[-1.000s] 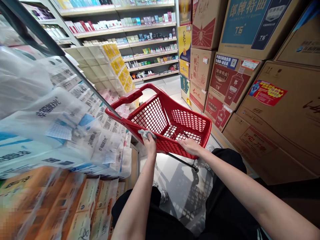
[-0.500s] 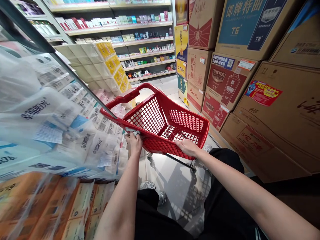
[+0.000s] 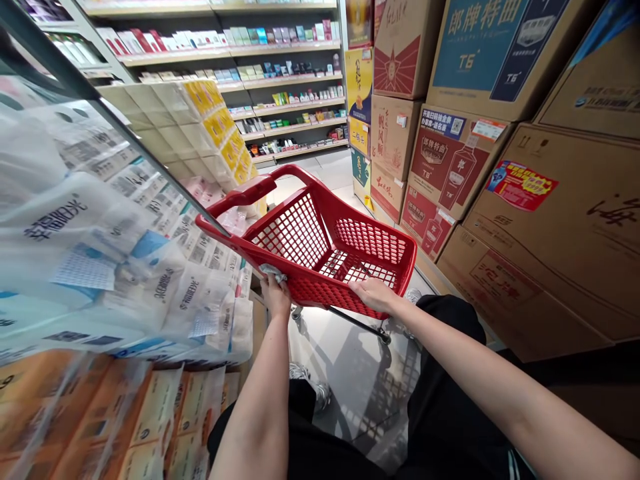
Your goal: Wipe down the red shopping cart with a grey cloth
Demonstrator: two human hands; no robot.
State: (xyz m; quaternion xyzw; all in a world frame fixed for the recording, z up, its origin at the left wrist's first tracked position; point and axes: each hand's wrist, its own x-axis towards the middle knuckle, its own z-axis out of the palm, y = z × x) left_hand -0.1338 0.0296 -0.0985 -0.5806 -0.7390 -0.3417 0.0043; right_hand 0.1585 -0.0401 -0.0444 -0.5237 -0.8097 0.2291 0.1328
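Note:
A red plastic shopping cart with lattice walls stands in front of me, its basket holding nothing I can see. My left hand presses a crumpled pale cloth against the outer side of the cart, just under the rim at the left end. The fingers are closed on the cloth and partly hidden by it. Farther right, my right hand grips the near side of the basket, its fingertips partly out of sight. A grey metal bar runs up from the cart to the upper left.
Bagged tissue packs are stacked close on the left, with orange packs below. Cardboard cartons form a wall on the right. Shelves of small boxes stand behind the cart. My shoes are on the pale tiled floor.
My left hand has slid a little rightward along the cart's side with the cloth. My right hand keeps its grip on the basket. The view has shifted slightly.

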